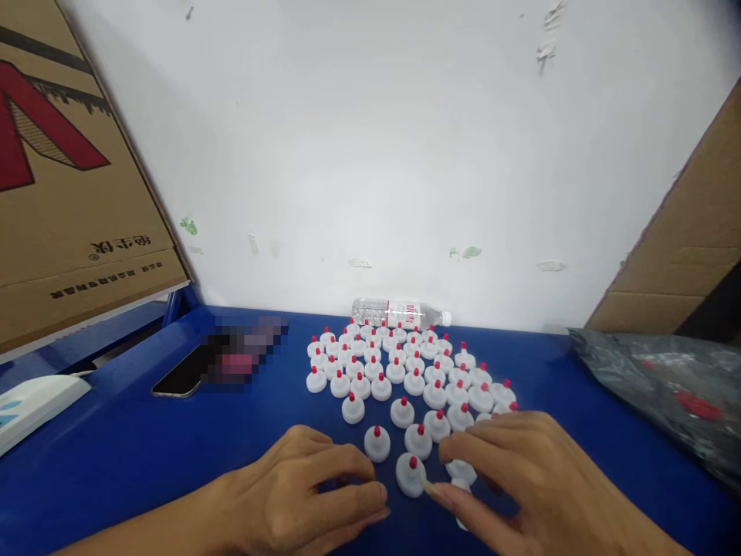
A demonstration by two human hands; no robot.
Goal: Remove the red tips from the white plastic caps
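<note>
Crowding blue table [191, 440]: round, translucent white caps [377, 448] with red tips [413, 462].

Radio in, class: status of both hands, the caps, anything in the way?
Left hand curled, grip unclear; right hand open. Red-tipped caps spread across blue table. Right hand hides some; bottle lies behind them.

The caps [396, 374] are milky white with red tips [397, 361], the tabletop [150, 440] deep blue, the wall [324, 154] white, the carton [86, 212] brown with red-and-black print.
</note>
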